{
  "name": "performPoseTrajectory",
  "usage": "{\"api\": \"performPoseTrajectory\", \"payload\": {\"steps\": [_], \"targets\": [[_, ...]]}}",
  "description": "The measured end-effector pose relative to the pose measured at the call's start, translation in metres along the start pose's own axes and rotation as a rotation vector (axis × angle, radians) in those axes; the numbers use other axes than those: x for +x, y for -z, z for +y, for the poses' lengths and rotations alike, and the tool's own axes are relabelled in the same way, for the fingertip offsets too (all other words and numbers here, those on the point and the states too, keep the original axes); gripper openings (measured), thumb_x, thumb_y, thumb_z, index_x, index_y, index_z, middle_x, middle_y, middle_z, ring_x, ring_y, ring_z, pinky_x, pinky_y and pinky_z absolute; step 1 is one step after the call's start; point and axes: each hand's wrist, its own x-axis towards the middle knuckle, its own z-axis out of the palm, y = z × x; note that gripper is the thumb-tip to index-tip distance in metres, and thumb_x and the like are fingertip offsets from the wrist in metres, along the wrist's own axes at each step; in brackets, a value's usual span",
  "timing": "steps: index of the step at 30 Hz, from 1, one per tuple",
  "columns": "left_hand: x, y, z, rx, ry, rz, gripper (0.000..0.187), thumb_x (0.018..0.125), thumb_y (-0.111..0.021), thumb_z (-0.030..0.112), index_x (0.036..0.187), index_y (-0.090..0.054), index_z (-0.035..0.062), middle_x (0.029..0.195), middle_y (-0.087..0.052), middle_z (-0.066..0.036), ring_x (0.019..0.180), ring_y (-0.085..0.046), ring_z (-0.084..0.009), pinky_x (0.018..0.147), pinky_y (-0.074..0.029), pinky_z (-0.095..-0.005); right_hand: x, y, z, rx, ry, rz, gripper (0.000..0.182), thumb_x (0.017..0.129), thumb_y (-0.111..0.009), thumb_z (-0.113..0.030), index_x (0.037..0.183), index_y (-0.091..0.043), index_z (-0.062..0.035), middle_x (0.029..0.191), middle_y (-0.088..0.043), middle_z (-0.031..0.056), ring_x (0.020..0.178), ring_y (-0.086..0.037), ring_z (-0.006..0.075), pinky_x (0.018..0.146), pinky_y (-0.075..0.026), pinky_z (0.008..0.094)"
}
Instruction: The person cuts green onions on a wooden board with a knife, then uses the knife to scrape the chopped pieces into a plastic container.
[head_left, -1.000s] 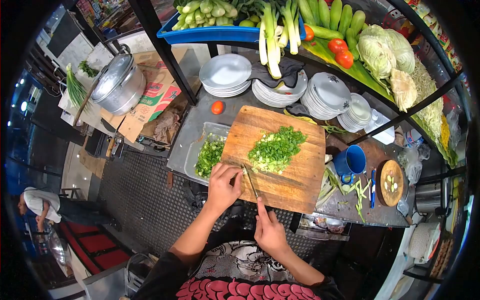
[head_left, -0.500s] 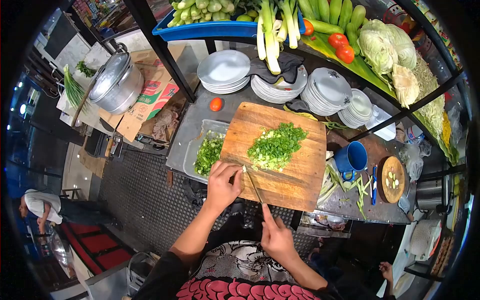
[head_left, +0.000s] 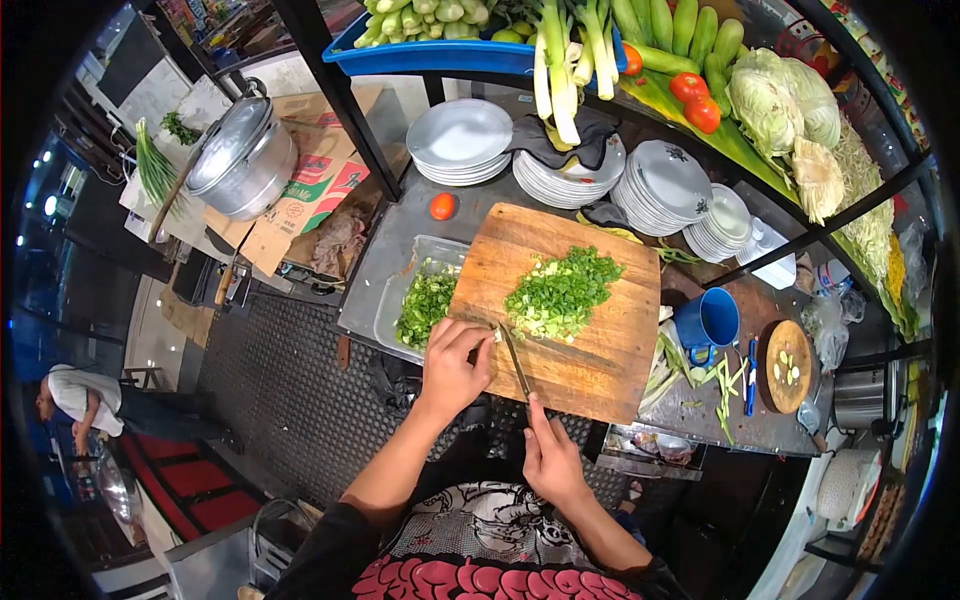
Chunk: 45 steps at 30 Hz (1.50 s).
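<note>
My left hand (head_left: 458, 368) is closed at the near left edge of the wooden cutting board (head_left: 600, 375). A small white vegetable piece (head_left: 498, 336) is pinched at its fingertips. My right hand (head_left: 555, 462) grips the handle of a knife (head_left: 516, 362), whose blade lies beside those fingertips. Chopped green onion (head_left: 565, 290) is heaped on the middle of the board. To the left, partly under the board's edge, a clear plastic container (head_left: 388, 308) holds more chopped green onion (head_left: 428, 300).
Stacked plates (head_left: 460, 140), a tomato (head_left: 442, 206) and a blue mug (head_left: 708, 318) surround the board. A blue pen-like object (head_left: 750, 378) lies by a round wooden board (head_left: 783, 367). Vegetables fill the shelf with a blue tray (head_left: 430, 58). Another person (head_left: 85, 400) stands far left.
The view has shifted slightly. My right hand and the knife have moved a little forward and left. Another person's hand at the lower right has left the view.
</note>
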Motion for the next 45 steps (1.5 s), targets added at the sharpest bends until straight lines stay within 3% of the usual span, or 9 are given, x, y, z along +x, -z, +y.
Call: {"api": "performPoseTrajectory", "payload": {"steps": [8,14,17,35,41,45], "targets": [[0.002,-0.001,0.005,0.012,0.019,0.006,0.009,0.083,-0.077,-0.002,0.091,-0.076,0.0007,0.092,-0.074,-0.012,0.087,-0.066,-0.0326,0.082,-0.053,-0.0409,0.004,0.005,-0.004,-0.017,0.003,-0.007,0.072,0.099,-0.059,-0.007,0.166,-0.034,-0.0162,0.091,-0.06,0.0221,0.072,-0.065,0.0453,0.065,-0.057,0.0536],[0.002,-0.002,0.004,0.021,0.024,0.002,0.009,0.082,-0.077,-0.004,0.091,-0.076,0.0004,0.091,-0.073,-0.013,0.086,-0.066,-0.033,0.081,-0.053,-0.0412,0.005,0.01,-0.017,-0.055,-0.115,-0.07,0.065,0.102,-0.058,-0.011,0.164,-0.038,-0.0151,0.092,-0.062,0.0241,0.078,-0.066,0.0467,0.07,-0.056,0.054],[0.002,-0.002,0.003,0.019,0.018,0.006,0.009,0.082,-0.077,-0.004,0.09,-0.075,0.0006,0.091,-0.073,-0.013,0.086,-0.066,-0.0329,0.081,-0.053,-0.0413,0.005,0.006,-0.008,-0.086,-0.005,-0.023,0.074,0.097,-0.062,-0.007,0.166,-0.034,-0.0139,0.089,-0.062,0.0223,0.066,-0.066,0.0438,0.061,-0.058,0.0521],[0.001,-0.003,0.003,0.024,0.016,0.002,0.009,0.083,-0.077,-0.003,0.091,-0.076,0.0002,0.092,-0.073,-0.012,0.087,-0.065,-0.0322,0.082,-0.053,-0.041,0.021,0.008,-0.021,-0.123,-0.021,-0.031,0.073,0.098,-0.061,-0.008,0.165,-0.034,-0.0142,0.1,-0.065,0.0294,0.068,-0.068,0.0482,0.06,-0.059,0.0542],[0.001,-0.002,0.004,0.034,0.008,-0.004,0.008,0.083,-0.077,-0.003,0.091,-0.075,-0.0002,0.092,-0.074,-0.013,0.087,-0.065,-0.0323,0.081,-0.053,-0.0408,-0.013,0.03,-0.02,-0.092,-0.055,-0.065,0.069,0.099,-0.06,-0.008,0.164,-0.038,-0.0145,0.087,-0.063,0.0244,0.064,-0.066,0.0446,0.06,-0.056,0.0526],[0.0,-0.004,0.002,0.03,0.004,0.009,0.008,0.084,-0.077,-0.003,0.091,-0.075,0.0,0.092,-0.073,-0.013,0.087,-0.065,-0.0321,0.081,-0.053,-0.0406,-0.024,0.03,-0.005,0.092,-0.076,-0.018,0.067,0.101,-0.059,-0.009,0.164,-0.038,-0.0134,0.083,-0.06,0.0217,0.064,-0.063,0.0428,0.062,-0.054,0.0503]]}}
